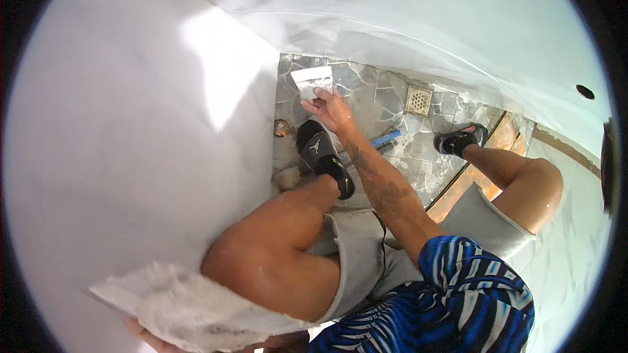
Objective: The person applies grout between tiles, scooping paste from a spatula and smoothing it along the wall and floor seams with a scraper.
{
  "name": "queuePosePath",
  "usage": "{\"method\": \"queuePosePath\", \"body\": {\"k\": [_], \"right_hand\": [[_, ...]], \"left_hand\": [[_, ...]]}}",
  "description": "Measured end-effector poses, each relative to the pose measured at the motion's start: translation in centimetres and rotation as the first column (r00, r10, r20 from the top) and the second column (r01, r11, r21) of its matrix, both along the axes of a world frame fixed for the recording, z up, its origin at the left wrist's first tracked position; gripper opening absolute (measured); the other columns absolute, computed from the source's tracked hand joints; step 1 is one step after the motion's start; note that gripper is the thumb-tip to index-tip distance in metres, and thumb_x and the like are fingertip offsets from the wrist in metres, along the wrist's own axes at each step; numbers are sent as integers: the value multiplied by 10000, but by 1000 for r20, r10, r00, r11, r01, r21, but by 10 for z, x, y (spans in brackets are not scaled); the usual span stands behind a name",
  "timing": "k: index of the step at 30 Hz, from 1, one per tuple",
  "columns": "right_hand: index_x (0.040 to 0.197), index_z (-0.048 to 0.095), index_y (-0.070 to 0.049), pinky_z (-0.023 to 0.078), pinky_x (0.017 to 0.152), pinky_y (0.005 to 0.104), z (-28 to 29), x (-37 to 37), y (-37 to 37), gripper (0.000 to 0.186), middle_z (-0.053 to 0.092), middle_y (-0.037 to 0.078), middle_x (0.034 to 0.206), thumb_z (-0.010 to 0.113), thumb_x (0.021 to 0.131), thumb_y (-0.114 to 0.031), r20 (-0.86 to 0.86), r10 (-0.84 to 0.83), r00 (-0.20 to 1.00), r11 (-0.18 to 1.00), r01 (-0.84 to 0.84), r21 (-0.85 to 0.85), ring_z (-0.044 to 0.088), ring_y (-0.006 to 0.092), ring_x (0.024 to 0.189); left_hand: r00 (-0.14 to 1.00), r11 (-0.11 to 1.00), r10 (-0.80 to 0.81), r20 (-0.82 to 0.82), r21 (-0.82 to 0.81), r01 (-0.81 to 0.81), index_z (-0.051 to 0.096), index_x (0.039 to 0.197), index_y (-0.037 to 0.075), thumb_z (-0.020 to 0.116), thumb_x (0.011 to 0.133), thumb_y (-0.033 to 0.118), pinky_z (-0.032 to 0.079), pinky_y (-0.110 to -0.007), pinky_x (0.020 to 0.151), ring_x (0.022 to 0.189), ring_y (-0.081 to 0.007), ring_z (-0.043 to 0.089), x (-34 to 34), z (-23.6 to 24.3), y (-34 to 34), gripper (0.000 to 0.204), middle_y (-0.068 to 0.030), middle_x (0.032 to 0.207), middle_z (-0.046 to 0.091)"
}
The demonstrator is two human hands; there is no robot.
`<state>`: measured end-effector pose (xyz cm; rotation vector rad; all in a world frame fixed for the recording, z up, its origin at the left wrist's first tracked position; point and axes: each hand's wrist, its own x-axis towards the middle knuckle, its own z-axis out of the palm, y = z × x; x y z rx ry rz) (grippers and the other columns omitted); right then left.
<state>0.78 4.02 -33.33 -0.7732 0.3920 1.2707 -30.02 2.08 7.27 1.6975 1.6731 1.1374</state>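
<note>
My right hand [335,111] reaches out low over the floor, near the corner where two pale walls meet. It grips a flat, broad scraper [314,77] with white paste on it; the handle is hidden by my fingers. At the lower left my left hand [147,336] supports a flat board [110,289] from below. A thick, uneven heap of white paste [196,308] covers much of that board. Most of the left hand is out of sight under it.
Grey stone-patterned tiles [356,78] cover the floor, with a square drain [418,100] by the far wall. A blue-handled tool [386,138] lies beside my right forearm. A round pipe opening [281,128] sits near the left wall. Wooden planks [504,138] lie at right, near my foot.
</note>
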Motion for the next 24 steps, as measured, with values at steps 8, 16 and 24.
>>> {"method": "queuePosePath", "body": {"k": [8,16,24], "right_hand": [[1175,482,-5,532,823,510,79,44,-42,364,586,86,980,622,841,-32,110,191,975,982,-188,-31,597,242,869],[1173,518,59,557,803,430,202,81,-81,323,625,147,1091,578,880,-61,405,276,872,919,-362,154,633,260,960],[1183,523,55,486,859,335,332,93,-115,367,623,119,1095,629,874,-112,743,61,666,962,-237,133,599,191,992]], "left_hand": [[954,985,138,265,68,-161,535,1210,-82,463,869,267,413,-374,960,1111,-301,528,151,-6,2,493,-244,1222,514],[955,997,-27,294,-62,47,508,1212,-105,439,878,121,437,-321,910,1051,-219,556,166,19,14,409,-169,1153,570],[785,911,-171,596,-207,356,424,1264,-101,405,959,83,490,-304,843,1001,-185,579,174,25,31,357,-145,1136,569]]}}
